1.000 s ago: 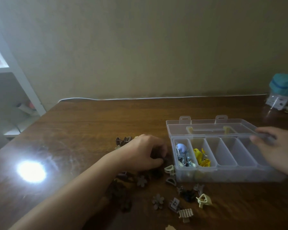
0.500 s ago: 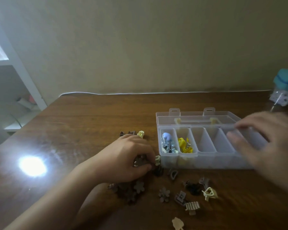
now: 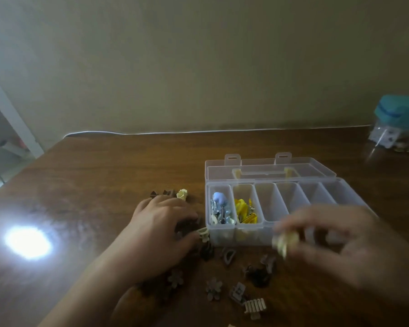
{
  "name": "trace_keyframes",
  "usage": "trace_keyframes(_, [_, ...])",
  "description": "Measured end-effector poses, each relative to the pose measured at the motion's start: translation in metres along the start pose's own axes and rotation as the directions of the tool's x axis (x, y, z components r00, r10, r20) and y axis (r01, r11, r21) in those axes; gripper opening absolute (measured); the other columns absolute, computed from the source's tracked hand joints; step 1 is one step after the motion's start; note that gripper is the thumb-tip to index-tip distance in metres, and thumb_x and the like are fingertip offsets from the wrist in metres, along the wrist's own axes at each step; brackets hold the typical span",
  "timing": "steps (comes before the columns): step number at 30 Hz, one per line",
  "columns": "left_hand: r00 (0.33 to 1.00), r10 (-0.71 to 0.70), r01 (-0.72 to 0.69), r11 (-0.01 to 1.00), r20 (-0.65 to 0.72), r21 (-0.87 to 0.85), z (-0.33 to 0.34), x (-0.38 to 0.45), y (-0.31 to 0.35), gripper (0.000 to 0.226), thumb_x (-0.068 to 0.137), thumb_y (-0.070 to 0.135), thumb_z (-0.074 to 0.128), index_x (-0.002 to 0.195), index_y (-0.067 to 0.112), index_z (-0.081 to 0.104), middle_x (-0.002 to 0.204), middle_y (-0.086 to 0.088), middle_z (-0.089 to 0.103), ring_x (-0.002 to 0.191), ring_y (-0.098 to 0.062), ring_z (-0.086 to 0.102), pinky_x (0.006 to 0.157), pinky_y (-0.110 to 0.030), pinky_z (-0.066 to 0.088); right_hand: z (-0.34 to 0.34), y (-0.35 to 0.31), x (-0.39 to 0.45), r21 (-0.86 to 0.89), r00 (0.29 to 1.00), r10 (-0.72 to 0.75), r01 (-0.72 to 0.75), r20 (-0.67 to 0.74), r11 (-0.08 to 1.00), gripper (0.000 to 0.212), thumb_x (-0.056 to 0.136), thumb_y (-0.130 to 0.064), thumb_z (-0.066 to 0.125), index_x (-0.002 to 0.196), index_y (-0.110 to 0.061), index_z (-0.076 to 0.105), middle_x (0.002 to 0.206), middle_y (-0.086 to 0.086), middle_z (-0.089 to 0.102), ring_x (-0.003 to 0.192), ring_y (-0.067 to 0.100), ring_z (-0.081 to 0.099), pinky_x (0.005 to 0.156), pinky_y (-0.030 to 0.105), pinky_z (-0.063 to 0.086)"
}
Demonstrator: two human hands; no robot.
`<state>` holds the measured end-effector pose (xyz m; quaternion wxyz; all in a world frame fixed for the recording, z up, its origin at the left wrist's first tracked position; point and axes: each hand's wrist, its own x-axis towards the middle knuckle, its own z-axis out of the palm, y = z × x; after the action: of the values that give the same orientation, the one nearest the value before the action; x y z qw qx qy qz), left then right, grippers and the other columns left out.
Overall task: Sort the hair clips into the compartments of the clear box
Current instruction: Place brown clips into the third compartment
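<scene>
Now, at lower right, our blurred right hand (image 3: 345,246) is pinching a cream clip (image 3: 284,241); at centre, our left hand (image 3: 161,232) is curling over dark clips (image 3: 187,226); beyond, the open box (image 3: 281,237) is sitting on the table (image 3: 104,175).

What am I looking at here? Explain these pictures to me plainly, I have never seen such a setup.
No machine here: a person wears a camera on the head, looking down at their own hands. On the wooden table stands an open clear box with compartments; the leftmost holds bluish clips, the next yellow clips, the others look empty. Loose brown and cream clips lie in front. The left hand reaches into the pile. The blurred right hand pinches a cream clip before the box.
</scene>
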<state>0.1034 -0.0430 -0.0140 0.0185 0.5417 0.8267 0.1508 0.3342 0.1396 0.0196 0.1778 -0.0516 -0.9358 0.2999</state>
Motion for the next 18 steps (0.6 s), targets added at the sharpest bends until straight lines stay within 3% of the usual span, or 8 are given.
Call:
trace_keyframes(2, [1.000,0.027,-0.027,1.000,-0.013,0.001,0.003,-0.001,0.007,0.041,0.084,0.060,0.053,0.121,0.045,0.060,0.123,0.032,0.052,0.126,0.003,0.038,0.114,-0.034,0.027,0.006,0.012,0.005,-0.135,0.945,0.013,-0.060,-0.328,0.989,0.030,0.081,-0.056,0.055,0.108,-0.045,0.060,0.095,-0.023,0.065,0.084,0.000,0.062,0.060,0.020,0.054])
trace_keyframes(4, [0.999,0.036,-0.036,0.999,-0.017,-0.025,0.006,-0.001,0.014,0.043,0.083,0.061,0.053,0.123,0.046,0.058,0.124,0.032,0.051,0.125,0.004,0.037,0.113,-0.034,0.029,0.015,0.021,0.013,-0.303,0.910,0.000,-0.137,-0.414,0.943,0.022,0.084,-0.046,0.059,0.105,-0.038,0.062,0.095,-0.019,0.063,0.086,0.002,0.059,0.065,0.025,0.053])
trace_keyframes(7, [1.000,0.000,-0.001,0.998,-0.016,-0.058,0.009,0.000,0.018,0.050,0.075,0.067,0.048,0.120,0.047,0.054,0.113,0.036,0.050,0.118,0.004,0.041,0.111,-0.036,0.032,0.019,0.028,0.017,-0.299,0.920,0.050,-0.177,-0.389,0.938,0.019,0.083,-0.041,0.059,0.099,-0.033,0.066,0.098,-0.017,0.064,0.094,-0.003,0.054,0.076,0.010,0.037])
trace_keyframes(9, [1.000,-0.026,0.025,0.995,-0.008,-0.099,0.008,0.001,0.018,0.051,0.070,0.069,0.051,0.117,0.049,0.050,0.101,0.040,0.045,0.111,0.006,0.042,0.110,-0.038,0.031,0.017,0.027,0.015,-0.314,0.935,0.047,-0.164,-0.350,0.935,0.022,0.087,-0.045,0.053,0.098,-0.033,0.069,0.101,-0.020,0.064,0.101,-0.003,0.054,0.083,0.009,0.035])
trace_keyframes(12, [0.998,-0.060,0.062,0.993,0.022,-0.095,0.008,0.001,0.016,0.048,0.074,0.067,0.057,0.119,0.052,0.051,0.106,0.038,0.048,0.116,0.003,0.042,0.114,-0.044,0.024,0.017,0.028,0.013,-0.311,0.950,0.047,-0.148,-0.309,0.939,0.030,0.086,-0.046,0.046,0.096,-0.035,0.072,0.105,-0.023,0.062,0.108,-0.005,0.051,0.087,0.004,0.034])
trace_keyframes(16, [0.996,-0.059,0.065,0.995,0.073,-0.082,0.006,-0.001,0.016,0.028,0.086,0.054,0.058,0.113,0.046,0.059,0.105,0.031,0.052,0.119,0.002,0.037,0.119,-0.049,0.010,0.017,0.021,0.010,-0.359,0.932,-0.082,-0.055,-0.354,0.932,0.024,0.086,-0.038,0.052,0.092,-0.027,0.073,0.099,-0.015,0.065,0.103,0.005,0.055,0.087,0.022,0.044])
trace_keyframes(18, [0.996,-0.040,0.046,0.996,0.084,-0.076,0.004,-0.003,0.016,0.020,0.088,0.049,0.057,0.107,0.044,0.060,0.100,0.029,0.051,0.114,0.005,0.037,0.119,-0.046,0.008,0.014,0.008,0.005,-0.405,0.926,-0.228,0.093,-0.300,0.910,0.015,0.084,-0.031,0.061,0.087,-0.022,0.072,0.087,-0.011,0.065,0.085,0.010,0.058,0.074,0.030,0.049])
